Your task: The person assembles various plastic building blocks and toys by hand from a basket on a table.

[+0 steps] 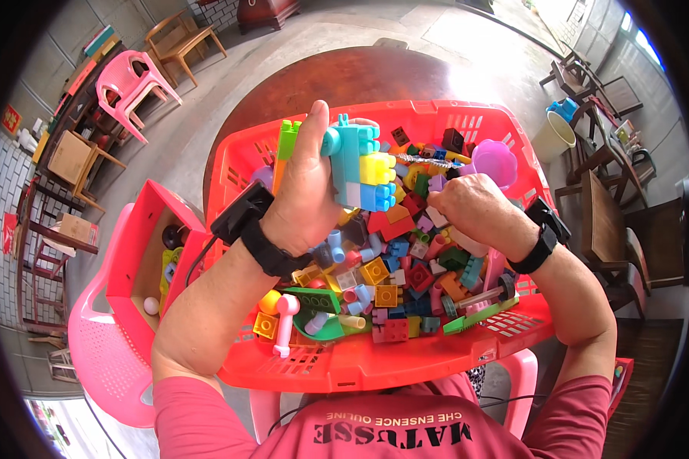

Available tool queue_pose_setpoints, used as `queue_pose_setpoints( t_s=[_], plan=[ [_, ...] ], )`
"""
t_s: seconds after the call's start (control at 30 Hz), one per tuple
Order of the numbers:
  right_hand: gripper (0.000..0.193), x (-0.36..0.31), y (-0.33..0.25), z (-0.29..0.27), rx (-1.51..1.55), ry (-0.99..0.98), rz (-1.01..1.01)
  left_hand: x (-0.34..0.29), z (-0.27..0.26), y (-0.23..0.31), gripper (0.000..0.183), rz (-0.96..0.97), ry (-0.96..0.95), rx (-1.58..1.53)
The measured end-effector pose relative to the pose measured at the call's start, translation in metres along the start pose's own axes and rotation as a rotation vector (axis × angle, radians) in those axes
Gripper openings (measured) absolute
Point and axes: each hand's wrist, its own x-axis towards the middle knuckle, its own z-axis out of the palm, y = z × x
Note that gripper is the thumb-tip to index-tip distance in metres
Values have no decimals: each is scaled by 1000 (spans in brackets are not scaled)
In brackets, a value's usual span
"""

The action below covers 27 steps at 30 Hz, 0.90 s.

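Raised left hand curls partly closed round a joined stack of turquoise, yellow and blue blocks, thumb upright. Right hand is bent nearly closed over loose blocks; its fingertips' hold can't be told. Beneath both hands sits a red basket; beyond them, the brown bench.

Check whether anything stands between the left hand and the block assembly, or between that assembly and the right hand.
Nothing visible stands in the way: the left hand grips the block assembly, and the gap to the right hand looks open; loose bricks lie below.
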Motion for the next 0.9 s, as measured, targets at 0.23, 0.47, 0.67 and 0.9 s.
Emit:
queue_pose_setpoints(
  t_s=[0.23, 0.47, 0.67, 0.9],
  plan=[
    [6, -3, 1, 4, -18, -79, 72, 1, 1, 2, 74, -10, -13, -25],
    [18, -6, 6, -24, 328, 119, 51, -3, 5, -1, 65, 23, -26, 93],
    [22, -11, 5, -59, 1324, 388, 17, -5, 4, -9, 60, 171, -147, 475],
    [30, -4, 2, -58, 1529, 363, -71, -6, 3, -15, 62, 129, -141, 378]
  ],
)
